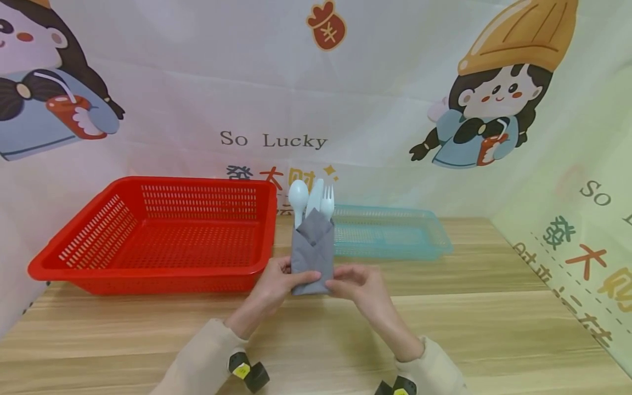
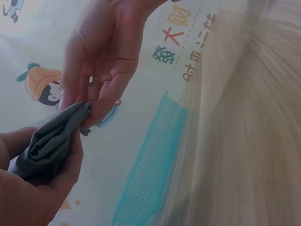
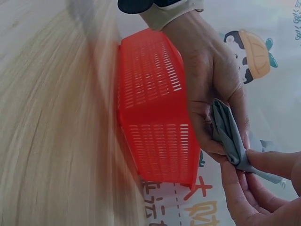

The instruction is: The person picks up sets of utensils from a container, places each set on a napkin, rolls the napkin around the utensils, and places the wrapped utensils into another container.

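A grey folded napkin [image 1: 312, 258], shaped into a pocket, is held upright above the table. Out of its top stick a white spoon [image 1: 298, 193], a white knife [image 1: 315, 192] and a white fork [image 1: 327, 204]. My left hand [image 1: 274, 281] grips the lower left side, thumb across the front and fingers behind. On the lower right edge, my right hand [image 1: 359, 285] pinches the cloth between thumb and fingers. Both wrist views show the folded layers at the napkin's bottom end; the cutlery is hidden there.
To the left on the wooden table [image 1: 469, 329] stands a large red plastic basket [image 1: 163, 281]. A shallow light-blue basket [image 1: 395, 247] lies behind the right hand. A printed cloth [image 1: 375, 99] hangs behind and along the sides.
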{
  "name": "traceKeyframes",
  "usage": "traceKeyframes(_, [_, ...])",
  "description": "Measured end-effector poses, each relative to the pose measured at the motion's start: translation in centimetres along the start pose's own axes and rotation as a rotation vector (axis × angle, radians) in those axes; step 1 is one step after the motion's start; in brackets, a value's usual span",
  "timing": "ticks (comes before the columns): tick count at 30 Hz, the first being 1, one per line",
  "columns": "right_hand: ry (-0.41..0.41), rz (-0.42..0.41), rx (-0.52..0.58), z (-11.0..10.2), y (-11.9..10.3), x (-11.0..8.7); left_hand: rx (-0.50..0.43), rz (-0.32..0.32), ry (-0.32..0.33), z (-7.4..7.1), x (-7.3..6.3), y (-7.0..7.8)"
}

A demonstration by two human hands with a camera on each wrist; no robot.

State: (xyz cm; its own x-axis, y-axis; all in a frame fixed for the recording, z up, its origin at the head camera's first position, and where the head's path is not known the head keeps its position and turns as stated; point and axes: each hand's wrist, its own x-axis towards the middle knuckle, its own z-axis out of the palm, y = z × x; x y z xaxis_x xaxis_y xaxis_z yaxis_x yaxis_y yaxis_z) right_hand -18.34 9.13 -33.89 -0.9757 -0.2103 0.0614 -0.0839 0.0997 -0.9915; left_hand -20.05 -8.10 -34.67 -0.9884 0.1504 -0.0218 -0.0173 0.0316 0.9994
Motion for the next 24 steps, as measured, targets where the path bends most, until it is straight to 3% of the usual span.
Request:
traceKeyframes(12, [-0.082,0.006,-0.066,-0.1,0.3,0.3,0.035,-0.041,0.037,-0.1,-0.1,0.4])
traceKeyframes(19, [-0.141,0.019,0.061,-0.7,0.3,0.7,0.075,-0.049,-0.007,-1.1,0.1,1.0])
traceKeyframes(24, [-0.182,-0.005,0.043,-1.6,0.2,1.0,0.109,-0.021,-0.085,-3.3,0.1,2.1])
